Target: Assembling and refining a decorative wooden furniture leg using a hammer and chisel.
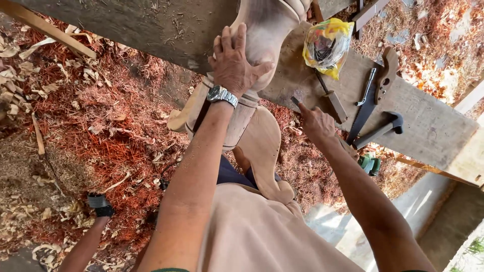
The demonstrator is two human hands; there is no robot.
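Note:
A pale carved wooden piece (262, 30) with curved, turned shapes lies across a grey wooden workbench (428, 126) and hangs over its near edge toward my lap. My left hand (234, 63), with a metal wristwatch on the wrist, rests flat on the carved piece's rounded part. My right hand (315, 123) is at the bench's edge and pinches a small dark tool (296, 101) between thumb and fingers; its tip points up toward the carved piece.
On the bench lie a yellow and clear plastic bag (326, 46), a chisel (330, 100), a hand saw (375, 93) and a hammer (385, 126). Reddish wood shavings (101, 126) cover the ground. A green object (370, 163) sits under the bench.

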